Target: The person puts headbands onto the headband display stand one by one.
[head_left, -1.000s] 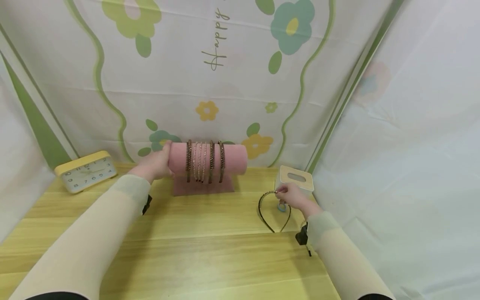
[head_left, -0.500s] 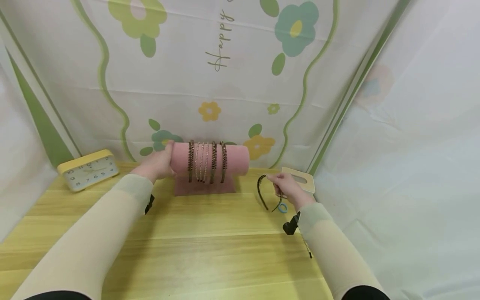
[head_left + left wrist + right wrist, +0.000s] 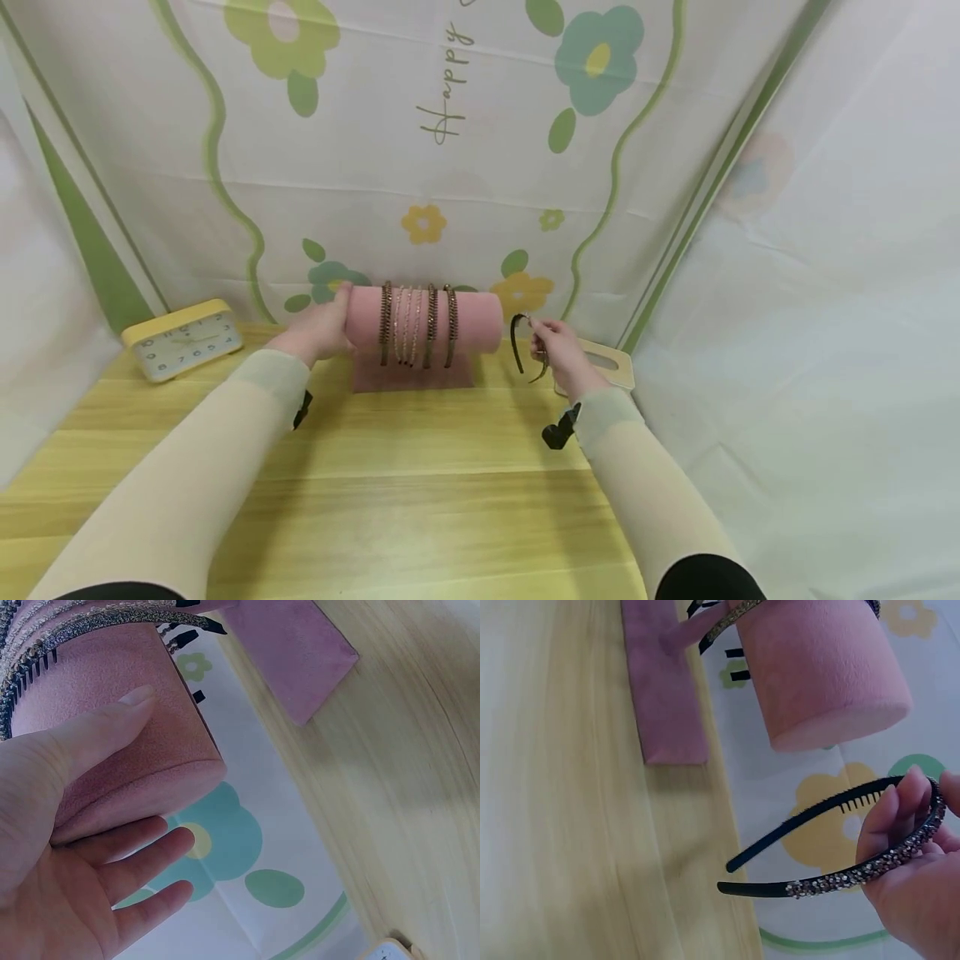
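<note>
A pink plush headband stand (image 3: 478,322), a horizontal roll on a flat base (image 3: 412,378), stands at the back of the table. Several headbands (image 3: 431,325), some dark and some pale and beaded, circle its middle. My left hand (image 3: 321,328) holds the roll's left end; in the left wrist view its thumb lies on top and other fingers reach past the end face. Just off the right end, my right hand (image 3: 562,354) pinches a black headband (image 3: 847,876) with glittering stones by its curved top. Its two tips point toward the table side, and it is apart from the roll.
A yellow and white alarm clock (image 3: 183,340) sits at the back left. Behind my right hand is a tissue box (image 3: 624,367), partly hidden. A flowered cloth (image 3: 345,208) hangs behind the wooden table (image 3: 390,517), with white cloth sides.
My right hand has lifted the black headband from beside the tissue box and carried it up and left toward the roll's right end. My left hand stays on the roll.
</note>
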Demonstrator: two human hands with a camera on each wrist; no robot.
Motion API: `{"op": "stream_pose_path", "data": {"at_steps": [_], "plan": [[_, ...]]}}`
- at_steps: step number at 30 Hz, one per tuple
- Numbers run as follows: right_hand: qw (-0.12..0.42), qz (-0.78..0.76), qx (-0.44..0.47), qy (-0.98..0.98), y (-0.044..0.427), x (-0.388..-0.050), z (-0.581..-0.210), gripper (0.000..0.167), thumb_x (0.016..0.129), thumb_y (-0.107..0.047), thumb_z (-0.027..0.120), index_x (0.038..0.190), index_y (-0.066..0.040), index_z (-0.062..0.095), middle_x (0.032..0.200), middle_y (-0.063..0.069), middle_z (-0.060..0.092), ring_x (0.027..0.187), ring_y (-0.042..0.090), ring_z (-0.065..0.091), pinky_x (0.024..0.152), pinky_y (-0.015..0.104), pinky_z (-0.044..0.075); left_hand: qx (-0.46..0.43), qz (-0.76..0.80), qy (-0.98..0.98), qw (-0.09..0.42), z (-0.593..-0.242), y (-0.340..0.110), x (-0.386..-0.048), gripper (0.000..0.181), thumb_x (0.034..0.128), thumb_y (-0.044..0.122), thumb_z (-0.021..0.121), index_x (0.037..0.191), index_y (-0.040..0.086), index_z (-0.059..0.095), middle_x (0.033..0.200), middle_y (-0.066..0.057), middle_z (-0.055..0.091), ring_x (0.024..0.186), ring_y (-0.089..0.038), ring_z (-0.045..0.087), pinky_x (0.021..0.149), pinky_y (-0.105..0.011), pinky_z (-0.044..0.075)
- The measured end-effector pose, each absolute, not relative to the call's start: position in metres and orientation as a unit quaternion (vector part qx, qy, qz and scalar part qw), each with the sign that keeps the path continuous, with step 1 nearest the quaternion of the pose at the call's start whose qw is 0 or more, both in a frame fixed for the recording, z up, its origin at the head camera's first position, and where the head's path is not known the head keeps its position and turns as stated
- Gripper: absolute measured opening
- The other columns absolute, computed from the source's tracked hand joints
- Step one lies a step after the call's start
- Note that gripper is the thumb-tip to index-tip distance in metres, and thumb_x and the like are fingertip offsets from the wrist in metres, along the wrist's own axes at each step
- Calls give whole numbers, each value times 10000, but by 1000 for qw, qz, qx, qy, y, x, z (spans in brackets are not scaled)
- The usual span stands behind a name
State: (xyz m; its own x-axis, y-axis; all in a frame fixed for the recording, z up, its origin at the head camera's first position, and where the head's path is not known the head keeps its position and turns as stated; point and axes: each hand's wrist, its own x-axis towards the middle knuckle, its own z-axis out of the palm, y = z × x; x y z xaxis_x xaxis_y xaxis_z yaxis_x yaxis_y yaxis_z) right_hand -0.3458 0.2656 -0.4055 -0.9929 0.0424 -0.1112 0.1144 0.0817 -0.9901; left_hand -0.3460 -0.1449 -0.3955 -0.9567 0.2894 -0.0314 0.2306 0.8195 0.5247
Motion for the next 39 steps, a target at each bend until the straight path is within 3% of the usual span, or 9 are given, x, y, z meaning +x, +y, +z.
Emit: {"op": "stream_pose_path", "data": {"at_steps": [5,12,19,22,32,39], "plan": [[12,-702,67,709,252,-352,-399,384,1035,-274,538,1300,-3,477,972,77,529,714,138,547,696,291,547,134,263,954,49,-395,-144,-345,1273,759,134,849,1549,24,-143,991,-236,652,796,-308,637,792,-513,522],[1,-724,64,687,237,-357,-393,292,1028,-307,541,1221,-87,542,1054,96,536,743,156,564,674,288,560,131,261,955,58,-401,-146,-351,1265,768,110,823,1546,49,-172,859,-148,637,676,-259,613,698,-449,535],[-4,-743,50,667,224,-363,-389,431,1034,-289,525,1353,-8,454,1125,114,480,793,195,545,598,230,520,132,257,956,56,-401,-144,-352,1260,759,89,820,1545,34,-162,823,-129,632,659,-256,608,662,-425,528],[-12,-742,48,668,218,-365,-386,415,1035,-276,525,1344,-10,454,1158,135,469,765,169,531,600,216,508,130,255,957,56,-401,-144,-352,1262,759,92,822,1545,34,-163,810,-119,633,656,-253,610,663,-419,526],[-36,-735,59,675,200,-366,-383,225,1011,-220,582,1183,-79,551,982,88,496,624,107,488,530,207,491,132,252,957,53,-401,-145,-351,1269,750,99,830,1546,30,-157,798,-129,631,645,-261,606,656,-432,527],[-50,-738,64,669,190,-367,-382,268,1010,-216,587,1197,-29,540,837,54,485,586,96,448,503,193,449,132,249,958,45,-403,-144,-352,1259,749,114,837,1551,21,-128,904,-179,649,702,-273,619,713,-457,531]]}}
